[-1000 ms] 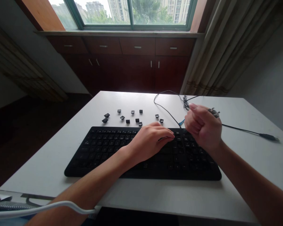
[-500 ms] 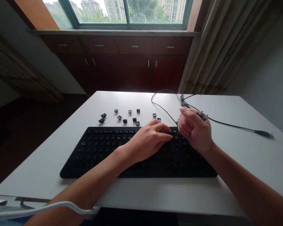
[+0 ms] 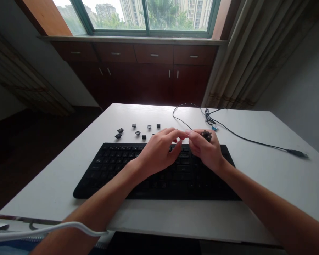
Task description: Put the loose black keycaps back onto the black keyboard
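A black keyboard lies lengthwise across a white table, beneath a person's two bare hands. The left hand hovers over it, fingers bent, thumb a narrow gap from the forefinger — whether they hold anything cannot be told. Their tips meet those of the right hand, whose fingers curl around a dark, pronged object. Loose keycaps are scattered beyond the keyboard; a thin black cable lies bunched behind the right hand.
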`<state>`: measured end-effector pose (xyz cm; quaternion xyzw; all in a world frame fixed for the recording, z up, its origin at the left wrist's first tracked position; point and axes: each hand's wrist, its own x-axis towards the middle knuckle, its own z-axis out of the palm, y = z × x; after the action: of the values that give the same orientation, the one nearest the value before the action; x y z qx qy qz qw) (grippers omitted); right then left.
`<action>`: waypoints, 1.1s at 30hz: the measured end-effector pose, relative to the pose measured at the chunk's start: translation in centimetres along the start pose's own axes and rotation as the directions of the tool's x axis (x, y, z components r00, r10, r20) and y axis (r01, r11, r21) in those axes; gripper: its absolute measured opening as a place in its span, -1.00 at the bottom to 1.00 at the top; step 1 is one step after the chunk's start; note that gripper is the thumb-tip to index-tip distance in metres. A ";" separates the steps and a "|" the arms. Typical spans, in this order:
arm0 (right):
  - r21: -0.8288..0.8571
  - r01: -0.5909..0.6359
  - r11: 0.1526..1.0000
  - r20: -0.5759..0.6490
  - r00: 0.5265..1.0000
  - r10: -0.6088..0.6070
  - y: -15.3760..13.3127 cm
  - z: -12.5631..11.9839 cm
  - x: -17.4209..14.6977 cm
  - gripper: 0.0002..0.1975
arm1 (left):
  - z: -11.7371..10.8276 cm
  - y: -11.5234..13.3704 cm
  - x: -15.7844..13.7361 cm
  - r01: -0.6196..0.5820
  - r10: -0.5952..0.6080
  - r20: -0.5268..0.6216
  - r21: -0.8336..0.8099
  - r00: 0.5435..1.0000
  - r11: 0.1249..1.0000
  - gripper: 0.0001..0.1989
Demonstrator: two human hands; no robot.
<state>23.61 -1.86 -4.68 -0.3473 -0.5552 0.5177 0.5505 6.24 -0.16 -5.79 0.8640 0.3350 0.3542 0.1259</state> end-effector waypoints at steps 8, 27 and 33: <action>-0.022 0.027 0.999 0.058 0.998 -0.025 0.1 0.1 -0.3 -0.52 | -0.2 0.0 0.0 -0.005 0.006 -0.012 0.070 1.000 0.998 -0.82; -0.849 0.185 0.494 -0.023 0.923 -0.385 -1.5 -4.7 -2.1 -0.60 | -10.4 -12.6 -3.9 -0.107 0.081 0.073 0.513 0.994 0.852 -0.79; -0.915 0.382 0.133 0.326 0.891 -0.317 -0.2 -5.0 -2.5 -0.60 | -11.3 -13.2 -5.8 -0.060 0.096 -0.049 0.488 0.994 0.871 -0.80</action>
<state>28.87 -3.35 -5.80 -0.4578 -0.8318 -0.0713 0.3056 -11.16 5.58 -6.81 0.8673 0.3824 0.2944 -0.1216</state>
